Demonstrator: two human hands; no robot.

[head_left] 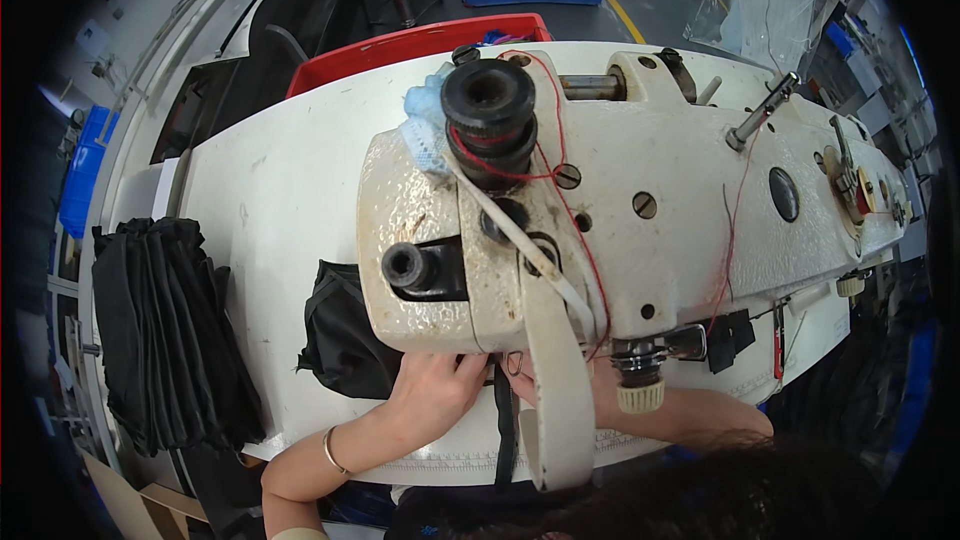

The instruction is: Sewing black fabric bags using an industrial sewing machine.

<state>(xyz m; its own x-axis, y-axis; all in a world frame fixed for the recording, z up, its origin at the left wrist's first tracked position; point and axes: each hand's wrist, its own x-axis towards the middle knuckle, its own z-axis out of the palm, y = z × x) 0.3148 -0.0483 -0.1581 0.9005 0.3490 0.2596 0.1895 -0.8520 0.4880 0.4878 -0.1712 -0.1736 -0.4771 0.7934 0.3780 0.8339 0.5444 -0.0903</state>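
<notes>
At the sewing machine (680, 250), a black strap (506, 425) is flanked by left hand (437, 395) and right hand (524, 383), seemingly for steadying — whether part-hidden fingers (468, 371) grip it cannot be told.

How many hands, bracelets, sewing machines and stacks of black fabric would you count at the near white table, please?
Hands: 2 (left hand; right hand, partly hidden)
Bracelet: 1
Sewing machine: 1
Stack of black fabric: 1
Total: 5
</notes>
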